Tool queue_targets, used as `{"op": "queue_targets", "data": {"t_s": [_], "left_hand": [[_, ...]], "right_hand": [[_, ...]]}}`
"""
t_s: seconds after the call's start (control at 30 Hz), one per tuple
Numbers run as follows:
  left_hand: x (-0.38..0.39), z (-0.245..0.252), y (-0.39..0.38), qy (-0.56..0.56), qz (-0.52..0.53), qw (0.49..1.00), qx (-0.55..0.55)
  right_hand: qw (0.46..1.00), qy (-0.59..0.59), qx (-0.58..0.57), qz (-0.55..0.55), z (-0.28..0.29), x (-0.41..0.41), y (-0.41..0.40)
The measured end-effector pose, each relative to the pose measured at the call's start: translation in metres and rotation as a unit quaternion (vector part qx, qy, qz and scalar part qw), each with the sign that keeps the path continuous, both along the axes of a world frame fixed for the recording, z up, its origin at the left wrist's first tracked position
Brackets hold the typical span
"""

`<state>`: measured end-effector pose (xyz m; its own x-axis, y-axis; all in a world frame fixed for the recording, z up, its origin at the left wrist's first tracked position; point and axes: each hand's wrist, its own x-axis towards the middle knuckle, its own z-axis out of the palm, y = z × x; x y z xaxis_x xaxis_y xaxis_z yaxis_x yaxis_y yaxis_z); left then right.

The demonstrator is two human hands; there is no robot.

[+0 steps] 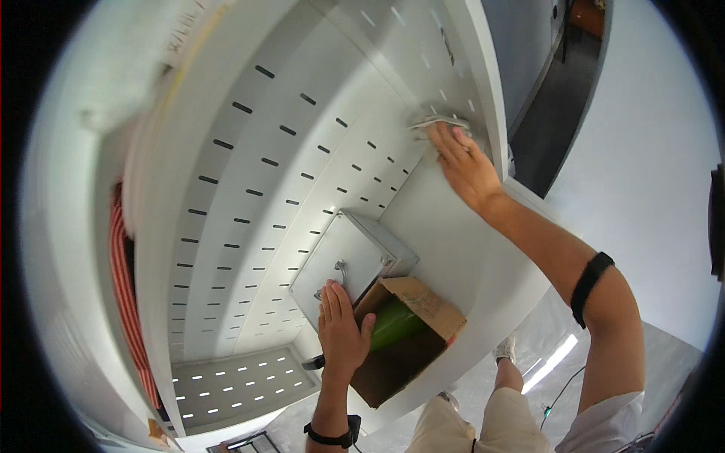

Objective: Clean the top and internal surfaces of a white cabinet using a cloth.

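Note:
My right hand (461,161) presses a pale cloth (444,124) against the inner corner of a white metal cabinet, where the slotted back panel (277,164) meets the side wall. My left hand (342,323), fingers extended, lies at a grey metal box (340,249) with cables on its face, beside an open cardboard box (436,306). Something green (399,323) is inside the cardboard box. Whether the left palm touches either box cannot be told.
A slotted end panel (238,385) closes the lower left of the cabinet. Red striped fabric (127,300) sits at the far left. The cabinet's front edge (490,73) runs beside my right hand. A thin cable (561,396) lies on the floor near my legs.

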<state>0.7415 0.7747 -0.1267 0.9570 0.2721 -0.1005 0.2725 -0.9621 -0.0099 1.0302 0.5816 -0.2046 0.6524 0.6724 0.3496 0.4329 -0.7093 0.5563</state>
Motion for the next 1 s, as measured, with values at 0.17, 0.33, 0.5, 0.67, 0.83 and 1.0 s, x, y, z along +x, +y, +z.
{"op": "queue_targets", "data": {"t_s": [0.17,0.33,0.5,0.67,0.83,1.0], "left_hand": [[-0.005,0.001,0.0,0.0,0.004,1.0,0.003],[-0.005,-0.003,0.001,0.0,0.01,1.0,-0.001],[-0.005,-0.004,0.002,-0.001,0.004,1.0,0.001],[0.001,-0.001,-0.002,-0.003,0.01,1.0,-0.007],[0.0,0.002,-0.002,-0.007,0.014,1.0,-0.002],[0.0,0.002,-0.002,0.003,0.014,1.0,0.003]], "right_hand": [[0.945,-0.113,0.289,0.106,0.135,-0.013,-0.003],[0.943,-0.272,0.192,0.019,0.199,0.027,-0.019],[0.966,-0.236,0.09,-0.057,0.216,0.018,-0.025],[0.973,-0.214,-0.004,-0.085,0.153,0.026,-0.017],[0.974,-0.152,-0.153,-0.073,0.059,0.019,-0.026],[0.971,-0.035,-0.224,-0.075,-0.039,0.009,-0.031]]}}
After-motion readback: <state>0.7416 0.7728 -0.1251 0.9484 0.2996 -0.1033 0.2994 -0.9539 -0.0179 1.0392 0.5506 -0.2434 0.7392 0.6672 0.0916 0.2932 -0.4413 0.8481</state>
